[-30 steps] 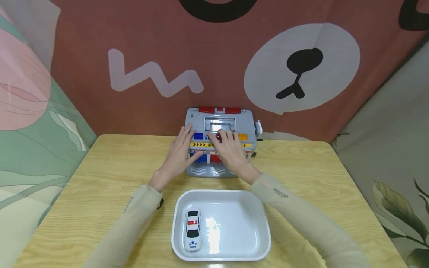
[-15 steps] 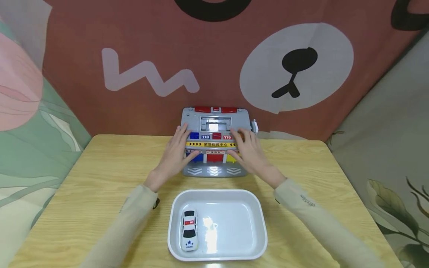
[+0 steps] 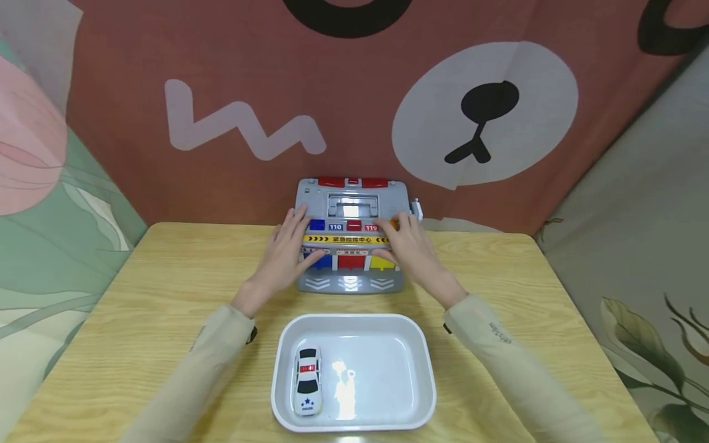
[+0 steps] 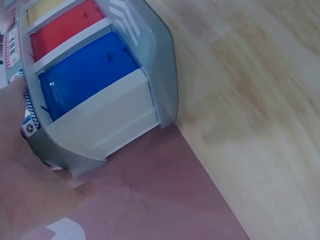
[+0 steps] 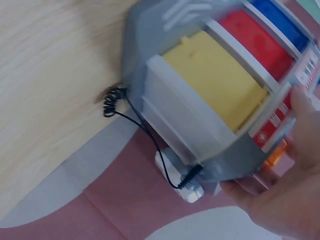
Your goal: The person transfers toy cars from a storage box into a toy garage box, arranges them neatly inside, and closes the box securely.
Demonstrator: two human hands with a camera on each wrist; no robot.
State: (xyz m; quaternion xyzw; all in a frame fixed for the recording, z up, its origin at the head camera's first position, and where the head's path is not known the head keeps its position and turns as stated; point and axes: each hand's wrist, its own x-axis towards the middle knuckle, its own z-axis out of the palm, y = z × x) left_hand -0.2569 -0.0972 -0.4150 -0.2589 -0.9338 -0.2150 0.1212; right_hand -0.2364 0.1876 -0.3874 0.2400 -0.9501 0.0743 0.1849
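A grey toy garage (image 3: 350, 282) with blue, red and yellow doors stands at the back of the table. My left hand (image 3: 281, 252) holds the left end of its roof, fingers on top and thumb on the front edge. The right hand (image 3: 412, 249) grips the roof's right end, thumb in front and fingertips by the orange button, which they partly cover. In the left wrist view the left hand (image 4: 25, 175) lies at the roof corner near the blue door (image 4: 90, 75). In the right wrist view the right hand (image 5: 285, 185) is near the yellow door (image 5: 217, 80).
Nearer me stands a white tray (image 3: 388, 424) with a toy police car (image 3: 308, 381) on its left side. A small white handset (image 5: 182, 177) with a black coiled cord (image 5: 115, 100) hangs on the garage's side. A printed cloth (image 3: 249, 184) hangs behind the wooden table (image 3: 194, 295).
My right hand has moved right, from the middle red button to the roof's right end, uncovering the labels. My left hand stays on the left end. The view has shifted slightly.
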